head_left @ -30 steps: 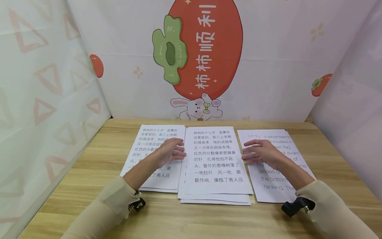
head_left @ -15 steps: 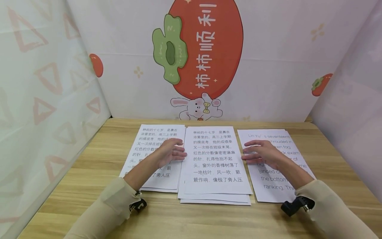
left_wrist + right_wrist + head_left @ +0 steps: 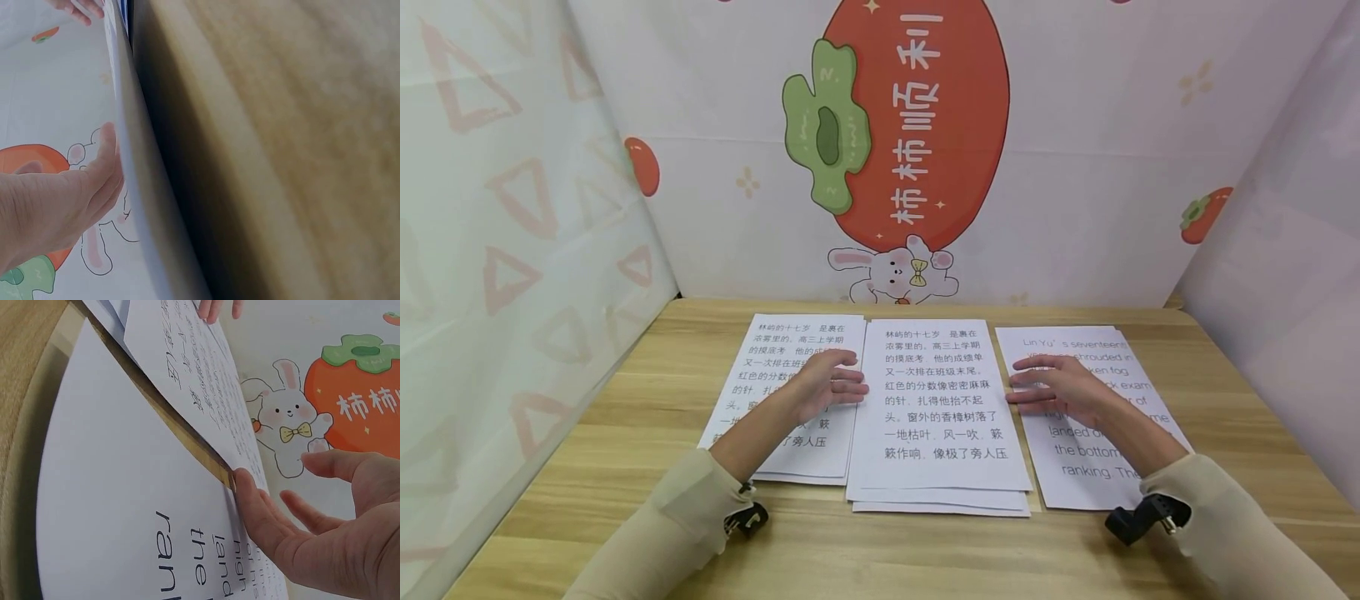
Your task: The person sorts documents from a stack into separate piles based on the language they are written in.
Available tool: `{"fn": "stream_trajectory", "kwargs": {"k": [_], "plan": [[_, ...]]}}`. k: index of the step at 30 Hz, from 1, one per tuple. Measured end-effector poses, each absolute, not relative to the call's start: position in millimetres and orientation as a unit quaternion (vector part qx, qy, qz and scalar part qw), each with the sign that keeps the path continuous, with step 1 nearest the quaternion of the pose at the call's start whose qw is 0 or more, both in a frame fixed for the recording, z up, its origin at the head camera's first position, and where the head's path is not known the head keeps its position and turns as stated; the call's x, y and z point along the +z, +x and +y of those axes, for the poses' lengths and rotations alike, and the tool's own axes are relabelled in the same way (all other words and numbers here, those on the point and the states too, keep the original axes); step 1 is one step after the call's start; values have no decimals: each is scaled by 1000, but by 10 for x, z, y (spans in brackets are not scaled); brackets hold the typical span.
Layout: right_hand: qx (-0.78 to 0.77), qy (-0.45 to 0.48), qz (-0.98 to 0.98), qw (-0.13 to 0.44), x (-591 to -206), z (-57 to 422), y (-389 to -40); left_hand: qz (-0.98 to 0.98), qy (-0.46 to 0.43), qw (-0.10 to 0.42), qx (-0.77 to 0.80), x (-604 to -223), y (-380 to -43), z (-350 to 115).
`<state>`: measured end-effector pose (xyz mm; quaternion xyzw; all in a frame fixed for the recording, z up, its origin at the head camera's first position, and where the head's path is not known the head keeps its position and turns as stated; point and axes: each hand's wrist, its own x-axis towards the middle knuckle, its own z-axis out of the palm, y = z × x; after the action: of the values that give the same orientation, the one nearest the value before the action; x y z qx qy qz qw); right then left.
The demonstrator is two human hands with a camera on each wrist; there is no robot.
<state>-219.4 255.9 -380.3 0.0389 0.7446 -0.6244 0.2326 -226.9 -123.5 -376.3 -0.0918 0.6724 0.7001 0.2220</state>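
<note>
Three stacks of white printed paper lie side by side. My left hand (image 3: pixel 816 390) is over the left stack (image 3: pixel 733 421), with Chinese text, its fingertips at the left edge of the middle stack (image 3: pixel 936 400). That middle stack also bears Chinese text, and lower sheets stick out at its front. Over the right stack (image 3: pixel 1075 483), printed in English, is my right hand (image 3: pixel 1067 392), its fingertips by the middle stack's right edge. Both hands have loose, spread fingers and hold nothing. In the right wrist view, the right hand (image 3: pixel 337 525) has a finger at the paper's edge; contact is unclear.
The wooden table (image 3: pixel 880 558) runs on in front of the stacks and to both sides. A white cloth backdrop (image 3: pixel 715 83) with a persimmon and rabbit print stands behind it, and cloth walls flank the left and right. Each wrist wears a black camera strap.
</note>
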Motion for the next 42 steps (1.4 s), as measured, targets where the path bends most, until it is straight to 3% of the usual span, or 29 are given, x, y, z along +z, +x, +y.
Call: {"fn": "stream_trajectory", "kwargs": {"k": [16,42], "plan": [[-574,60,792,198,-3773,2481,-2145,661,-91,231,708,-3752,-2292,-1319],[-640,83,731,224,-3760,2481,-2150,642,-91,240,722,-3763,-2313,-1334]]}}
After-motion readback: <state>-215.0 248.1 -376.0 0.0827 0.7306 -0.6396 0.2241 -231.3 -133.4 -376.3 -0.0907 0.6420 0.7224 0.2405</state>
